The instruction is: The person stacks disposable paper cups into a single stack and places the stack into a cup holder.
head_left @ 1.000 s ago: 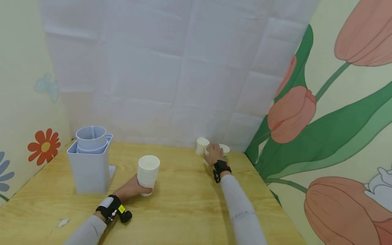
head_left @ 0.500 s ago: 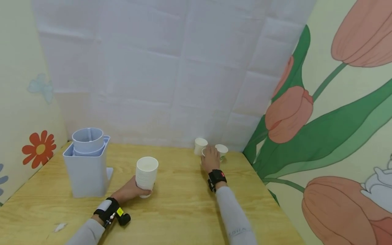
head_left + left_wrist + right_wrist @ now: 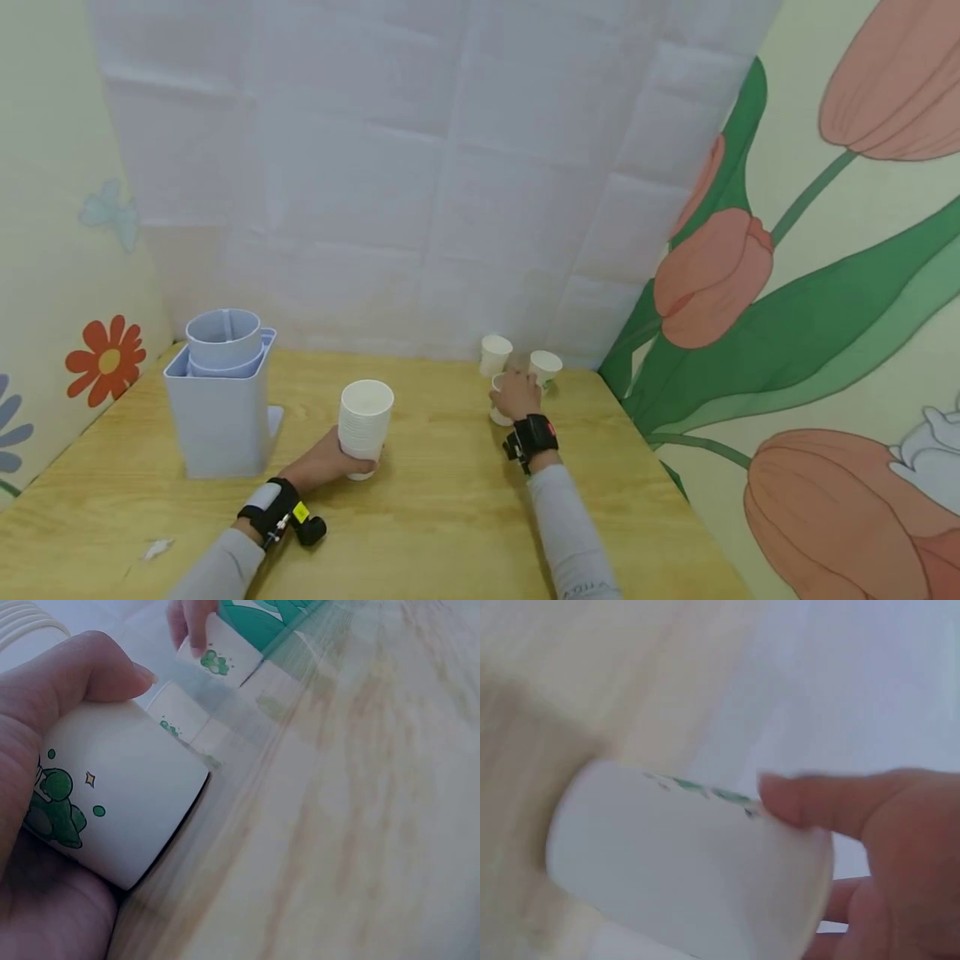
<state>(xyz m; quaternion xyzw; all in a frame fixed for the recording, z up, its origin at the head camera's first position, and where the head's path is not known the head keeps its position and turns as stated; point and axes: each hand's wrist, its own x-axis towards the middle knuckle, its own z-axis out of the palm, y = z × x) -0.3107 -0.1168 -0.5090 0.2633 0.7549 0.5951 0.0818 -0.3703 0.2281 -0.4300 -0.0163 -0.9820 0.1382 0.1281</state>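
My left hand (image 3: 326, 461) grips a stack of nested white paper cups (image 3: 365, 417) low on its side, upright on the table. In the left wrist view, the thumb lies across the lowest cup (image 3: 127, 787), which bears a green cartoon print. Farther back and to the right, my right hand (image 3: 519, 394) holds a single white paper cup (image 3: 690, 862) near its rim, thumb on one side and fingers on the other. From the head, the hand mostly hides this cup. Two more paper cups stand just beyond it, one behind (image 3: 496, 356) and one to the right (image 3: 545, 367).
A pale blue square bin (image 3: 217, 425) with round containers (image 3: 223, 337) in its top stands left of the cup stack. A small white scrap (image 3: 157, 548) lies at the front left of the wooden table (image 3: 435, 517). White sheeting (image 3: 360, 208) covers the back wall.
My right hand has drawn a little toward me with its cup, uncovering more of the cup on the right. The left hand keeps its hold on the stack, hardly moving.
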